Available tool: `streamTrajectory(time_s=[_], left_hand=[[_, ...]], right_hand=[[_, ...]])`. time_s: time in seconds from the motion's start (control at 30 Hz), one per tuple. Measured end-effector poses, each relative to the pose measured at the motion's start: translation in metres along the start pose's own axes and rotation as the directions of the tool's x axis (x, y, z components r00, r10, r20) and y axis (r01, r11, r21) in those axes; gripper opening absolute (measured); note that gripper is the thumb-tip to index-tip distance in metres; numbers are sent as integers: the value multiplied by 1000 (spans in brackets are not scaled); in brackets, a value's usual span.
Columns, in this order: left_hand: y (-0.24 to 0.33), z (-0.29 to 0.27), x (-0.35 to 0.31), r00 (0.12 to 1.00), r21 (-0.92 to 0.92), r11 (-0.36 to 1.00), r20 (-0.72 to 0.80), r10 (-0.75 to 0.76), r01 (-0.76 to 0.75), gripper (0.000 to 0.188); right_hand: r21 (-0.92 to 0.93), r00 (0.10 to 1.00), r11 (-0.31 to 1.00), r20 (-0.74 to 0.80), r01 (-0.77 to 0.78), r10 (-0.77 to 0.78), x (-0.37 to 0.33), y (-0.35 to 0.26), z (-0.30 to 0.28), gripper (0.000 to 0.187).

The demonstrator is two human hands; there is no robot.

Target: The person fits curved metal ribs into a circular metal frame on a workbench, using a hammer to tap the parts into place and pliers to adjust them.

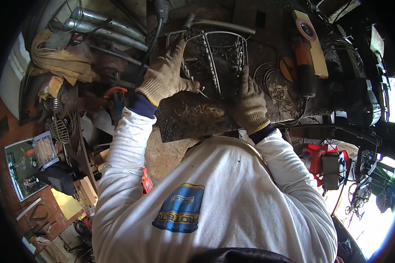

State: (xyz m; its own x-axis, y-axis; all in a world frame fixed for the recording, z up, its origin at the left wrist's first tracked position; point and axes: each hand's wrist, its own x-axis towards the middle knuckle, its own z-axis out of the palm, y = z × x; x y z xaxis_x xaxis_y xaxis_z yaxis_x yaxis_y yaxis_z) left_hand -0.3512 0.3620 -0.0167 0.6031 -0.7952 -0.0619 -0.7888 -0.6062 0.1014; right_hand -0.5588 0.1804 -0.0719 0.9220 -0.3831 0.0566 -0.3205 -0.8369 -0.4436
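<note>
A curved metal rod frame (224, 32) with rows of small bits along its bars lies on the dark workbench (193, 115) before me. My left hand (167, 78), in a beige knit glove, reaches to the frame's left corner. Its fingers are stretched out and its thumb points right, apart from them. Against the lower end of the frame's right bar rests my right hand (252, 104), gloved alike, with the fingers extended forward; its thumb is hidden. A metal pipe (226, 26) lies just behind the frame.
An orange and black angle grinder (303, 65) lies right of the frame, its disc (306, 29) facing up, beside a pale wooden strip (322, 61). Thin wire coils (272, 79) lie near my right hand. Steel pipes (109, 30) and a tan cloth (59, 57) are at left.
</note>
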Motion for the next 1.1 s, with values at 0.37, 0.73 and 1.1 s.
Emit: streamTrajectory(time_s=[0.37,0.73,1.1], left_hand=[[11,-38,4,969,-69,988,215,-120,137,126],[-17,47,35,852,-384,905,-522,-48,-184,37],[-43,1,-5,762,-555,823,-478,-437,124,44]], right_hand=[[60,999,997,36,-41,39,-4,-1,-10,130],[-12,998,1000,-55,-11,10,-5,3,7,118],[36,999,999,-30,-40,42,-16,10,3,122]])
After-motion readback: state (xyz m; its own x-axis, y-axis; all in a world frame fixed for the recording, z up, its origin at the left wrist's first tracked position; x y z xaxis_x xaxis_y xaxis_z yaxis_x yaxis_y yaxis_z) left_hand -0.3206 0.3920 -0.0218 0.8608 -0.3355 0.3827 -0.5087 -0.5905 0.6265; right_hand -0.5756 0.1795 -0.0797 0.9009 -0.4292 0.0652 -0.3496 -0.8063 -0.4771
